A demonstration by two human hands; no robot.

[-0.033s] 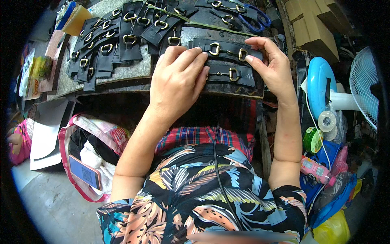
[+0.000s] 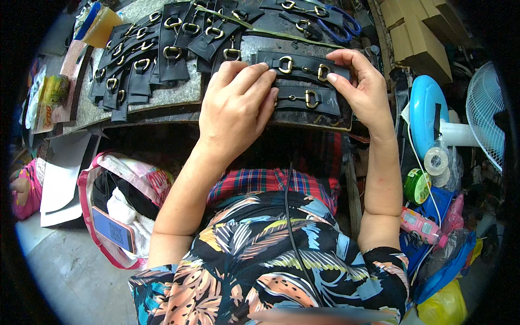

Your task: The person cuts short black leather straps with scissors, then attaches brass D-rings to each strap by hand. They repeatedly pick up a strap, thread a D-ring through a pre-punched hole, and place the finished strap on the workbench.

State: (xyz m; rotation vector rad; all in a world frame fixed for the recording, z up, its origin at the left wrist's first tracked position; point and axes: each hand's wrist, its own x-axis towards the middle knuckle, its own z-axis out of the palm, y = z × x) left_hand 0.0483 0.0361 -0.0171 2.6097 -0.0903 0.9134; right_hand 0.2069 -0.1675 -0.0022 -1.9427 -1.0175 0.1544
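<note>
A black leather-like strap (image 2: 302,65) with two brass-coloured D-rings lies crosswise on the dark bench board. Over its left end is my left hand (image 2: 233,105), fingers curled and pressed together on it; what lies under the palm is hidden. My right hand (image 2: 364,81) grips the strap's right end, thumb at the near edge beside a D-ring and index finger at the far edge. Just nearer to me, a second black strap (image 2: 295,98) with a metal clasp and D-ring rests on the board, its left end by my left fingers.
Several similar black straps (image 2: 173,59) overlap on the left of the bench (image 2: 187,93). Blue-handled scissors (image 2: 346,33) lie at the far right. Cardboard boxes (image 2: 420,49) and a fan (image 2: 485,116) stand to the right. A bag with a phone (image 2: 112,228) is at lower left.
</note>
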